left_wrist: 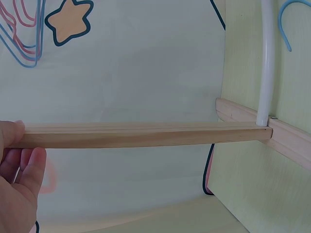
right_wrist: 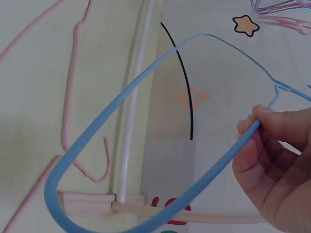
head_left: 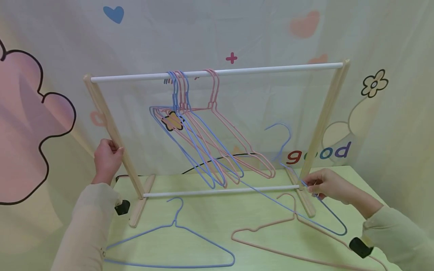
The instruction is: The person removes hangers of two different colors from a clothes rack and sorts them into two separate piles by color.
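My left hand [head_left: 107, 158] grips the left wooden post [head_left: 116, 137] of a small garment rack. In the left wrist view, the thumb [left_wrist: 12, 132] lies on one side of that post and the fingers on the other. My right hand [head_left: 333, 184] pinches a blue hanger [head_left: 271, 199] by one sloping arm, in front of the rack's right foot. Its hook [head_left: 288, 137] points up and to the left. The right wrist view shows the blue hanger [right_wrist: 112, 104] between thumb and fingers. Several blue and pink hangers [head_left: 203, 143] hang from the white top rail [head_left: 271, 70].
On the pale green table [head_left: 203, 222] lie another blue hanger [head_left: 203, 236] at the front left and a pink hanger [head_left: 264, 246] at the front right. A white lower bar [head_left: 210, 192] joins the rack's wooden feet. Behind stands a printed curtain [head_left: 264, 34].
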{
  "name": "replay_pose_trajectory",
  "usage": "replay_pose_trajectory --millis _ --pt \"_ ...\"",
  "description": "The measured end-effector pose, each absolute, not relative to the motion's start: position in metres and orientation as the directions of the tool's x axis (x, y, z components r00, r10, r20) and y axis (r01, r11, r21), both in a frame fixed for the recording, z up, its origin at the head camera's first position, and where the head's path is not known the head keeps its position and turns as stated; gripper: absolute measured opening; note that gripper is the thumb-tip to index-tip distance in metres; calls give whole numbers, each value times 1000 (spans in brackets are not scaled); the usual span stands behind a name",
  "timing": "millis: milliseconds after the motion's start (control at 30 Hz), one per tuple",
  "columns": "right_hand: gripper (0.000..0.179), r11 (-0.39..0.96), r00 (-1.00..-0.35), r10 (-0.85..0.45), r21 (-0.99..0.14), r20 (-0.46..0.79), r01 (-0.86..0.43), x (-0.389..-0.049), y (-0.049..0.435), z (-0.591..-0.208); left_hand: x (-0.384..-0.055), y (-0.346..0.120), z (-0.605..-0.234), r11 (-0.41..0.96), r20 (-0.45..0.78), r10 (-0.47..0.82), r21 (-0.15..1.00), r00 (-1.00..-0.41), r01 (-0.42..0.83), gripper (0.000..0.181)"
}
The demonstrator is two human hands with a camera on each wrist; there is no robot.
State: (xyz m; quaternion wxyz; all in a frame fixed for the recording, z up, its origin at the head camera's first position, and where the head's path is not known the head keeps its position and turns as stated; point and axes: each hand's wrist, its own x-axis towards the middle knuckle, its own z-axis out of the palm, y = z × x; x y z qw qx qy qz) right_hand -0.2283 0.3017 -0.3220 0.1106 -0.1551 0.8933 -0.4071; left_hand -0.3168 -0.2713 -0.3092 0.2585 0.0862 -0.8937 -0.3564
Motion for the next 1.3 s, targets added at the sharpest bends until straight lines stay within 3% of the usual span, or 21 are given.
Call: replay_pose_trajectory --millis 700,1000,1300 --pt "11 437 -859 -502 -887 -102 -150 -234 249 -379 -315 -270 -308 731 405 -337 681 -850 35 28" --pt "17 377 -840 -520 -924 -154 -63 -236 222 -396 -315 -270 -308 728 410 -338 684 -847 40 28" --pt "10 328 -800 -572 -944 -181 -22 -237 192 -415 -316 -270 -308 727 417 -338 685 -844 47 27"
